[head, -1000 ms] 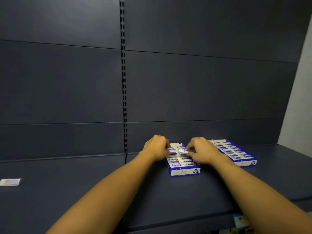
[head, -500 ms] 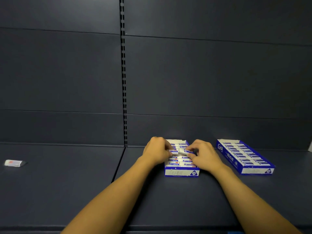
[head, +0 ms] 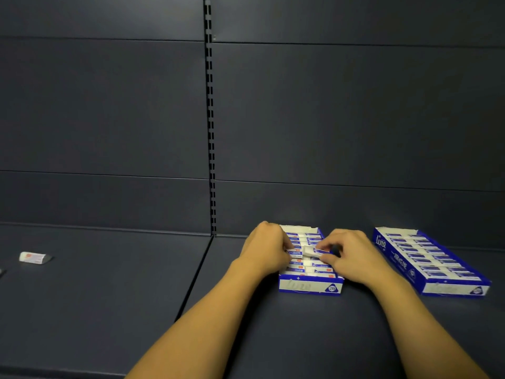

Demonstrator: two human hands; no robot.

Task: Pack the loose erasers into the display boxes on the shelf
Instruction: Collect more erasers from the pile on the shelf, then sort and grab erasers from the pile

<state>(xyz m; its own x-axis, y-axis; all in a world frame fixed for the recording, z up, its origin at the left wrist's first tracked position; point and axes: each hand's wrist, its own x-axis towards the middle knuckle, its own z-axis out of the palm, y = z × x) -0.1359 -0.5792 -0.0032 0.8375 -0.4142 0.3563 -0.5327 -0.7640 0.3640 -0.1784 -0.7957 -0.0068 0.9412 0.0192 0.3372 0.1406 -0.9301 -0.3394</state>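
Fingers (head: 326, 246) of the right hand (head: 352, 258) curl round one eraser (head: 314, 251), pinching it by its sleeved end so that the bare white end points left and sits a little above the rows. The left hand (head: 266, 248) is curled too, its fingers tucked into the left side of the box (head: 310, 287); whether they pinch an eraser or only press on the rows cannot be told. Both forearms reach in from the lower edge of the head view.

The box stands open-topped on the dark shelf (head: 109, 283), blue and white card with a round "2B" mark on its front wall. Inside lie two columns of small oblong erasers, white with blue and red paper sleeves, packed edge to edge. A second box (head: 448, 288) of the same make sits near, to the right and apart from the first, turned at an angle and looking full. Well off to the left a loose eraser (head: 34, 257) lies alone on the shelf. Behind everything rise flat matte panels and a slotted upright (head: 210, 132).

The eraser is probably light, firm yet slightly yielding, and its rubber end likely grips the skin while the paper sleeve may slide. Holding it by its long sides, near the middle, seems best for easing it down into a tight gap between neighbours.
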